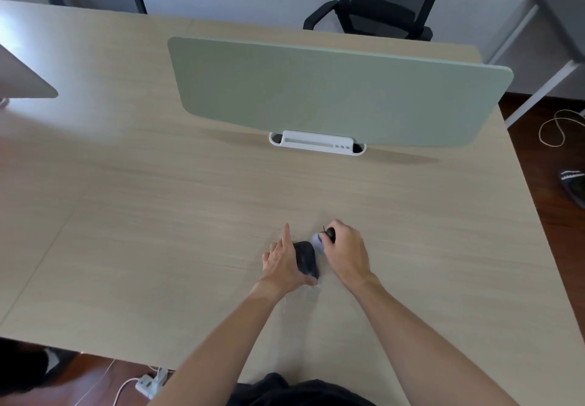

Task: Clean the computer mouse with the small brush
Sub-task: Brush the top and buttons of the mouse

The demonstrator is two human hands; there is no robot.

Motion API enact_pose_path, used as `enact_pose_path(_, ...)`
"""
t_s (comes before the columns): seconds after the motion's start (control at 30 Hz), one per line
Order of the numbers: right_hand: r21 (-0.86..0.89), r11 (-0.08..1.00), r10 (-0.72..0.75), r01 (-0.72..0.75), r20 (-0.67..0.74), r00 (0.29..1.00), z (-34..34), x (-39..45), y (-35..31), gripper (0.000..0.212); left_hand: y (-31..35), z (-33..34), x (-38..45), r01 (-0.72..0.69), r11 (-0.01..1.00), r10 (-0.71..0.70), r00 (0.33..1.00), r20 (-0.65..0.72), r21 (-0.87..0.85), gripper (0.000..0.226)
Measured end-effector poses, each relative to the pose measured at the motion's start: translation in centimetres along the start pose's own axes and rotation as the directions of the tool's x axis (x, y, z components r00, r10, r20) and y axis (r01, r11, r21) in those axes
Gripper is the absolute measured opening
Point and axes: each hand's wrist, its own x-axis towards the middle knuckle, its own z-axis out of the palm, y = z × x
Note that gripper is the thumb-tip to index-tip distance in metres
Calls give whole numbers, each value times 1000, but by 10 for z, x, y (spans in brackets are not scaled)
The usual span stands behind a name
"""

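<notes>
Dark clothing [294, 390] of the person fills the bottom of the view, at the near edge of the desk [126, 215]. Two bare forearms reach forward over the light wood-grain surface.

Left hand [281, 260]: the fingers are extended and held together, pointing toward the far edge. The hand lies against the left side of the mouse [306, 258] and steadies it. Whether the thumb wraps the mouse cannot be told.

Mouse: black, lying flat on the desk, a little right of centre and closer to the near edge than to the far edge. Its long axis runs roughly from near edge to far edge.

Right hand [346, 252]: the fingers are curled and clamped on the brush [329, 234], a small dark item with a pale, blurred end [317, 241] pointing toward the mouse. The pale end sits just beside the far right part of the mouse; contact cannot be confirmed.

A pale green divider panel [332, 95] stands upright across the far half of the desk, held in a white bracket [316, 143]. A black office chair [383, 7] stands beyond the far edge. A white power strip [152, 382] lies on the floor below the near edge, on the left.
</notes>
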Motion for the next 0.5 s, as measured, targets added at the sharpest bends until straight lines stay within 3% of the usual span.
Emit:
enact_pose_path(0.17,162,987,-14,-19,201,979,3,0,-3,28,-2,1,3,-10,1000,10,1000,12,-5,147)
enact_pose_path(0.33,44,999,-2,3,-16,1000,4,1,2,22,-3,-2,2,-22,1000,23,999,35,-6,149)
enact_pose_path(0.43,208,978,10,-28,87,996,6,-2,-4,24,-3,-3,2,-23,999,24,998,56,-29,149)
enact_pose_path(0.5,198,979,31,-58,136,990,8,-2,-4,23,-4,-3,3,-19,999,22,997,72,-43,152)
